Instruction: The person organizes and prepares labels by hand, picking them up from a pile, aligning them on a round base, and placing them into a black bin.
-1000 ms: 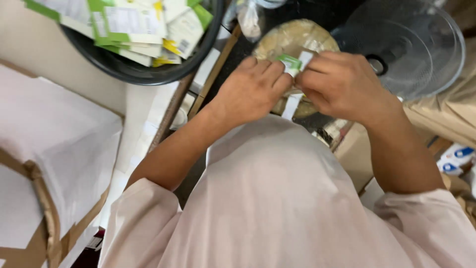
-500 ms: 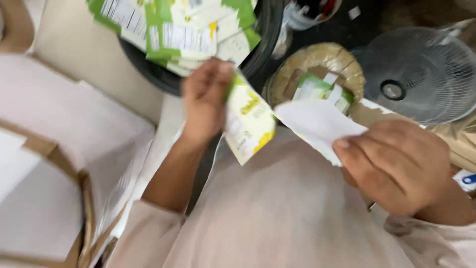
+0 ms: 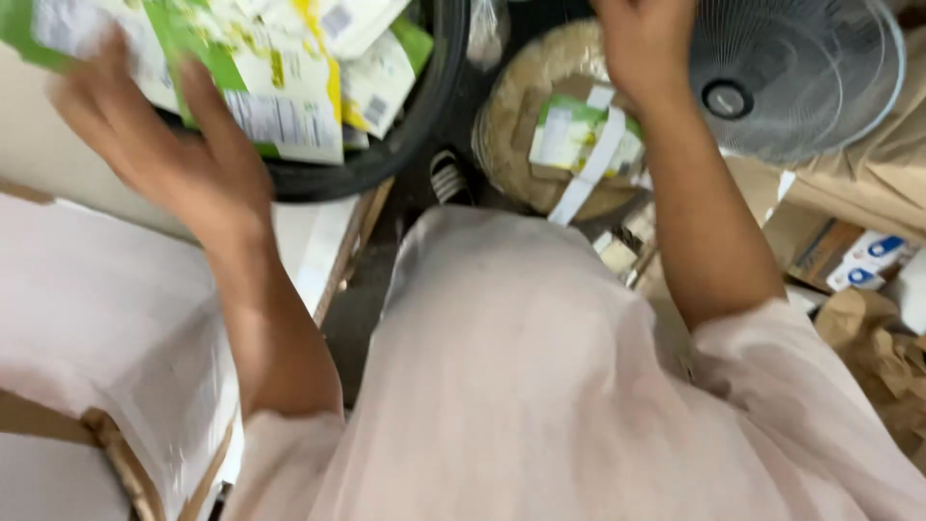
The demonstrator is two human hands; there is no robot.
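Head view: a black round tub (image 3: 424, 125) sits at the upper left, heaped with green, white and yellow packets (image 3: 280, 87) lying flat and overlapping at mixed angles. The left hand (image 3: 169, 154) is at the tub's near rim, fingers spread wide, fingertips against the packets; it is blurred, and I cannot tell whether it grips any. The nearest packet lies with its long axis running roughly up and down the picture, barcode end toward the person.

To the right, a round woven basket (image 3: 521, 116) wrapped in clear film holds green and white packets (image 3: 569, 135) with a white paper strip (image 3: 593, 164) laid slantwise across them, running from upper right to lower left. The right hand (image 3: 646, 39) is above the basket at the top edge, partly cut off; whether it is open or holding something cannot be told. A grey fan grille (image 3: 801, 87) lies just right of that arm.

Half a second earlier the left hand held one packet short of the tub and the right hand held a white paper low at the right; now the left hand is at the tub and the right hand is up over the basket
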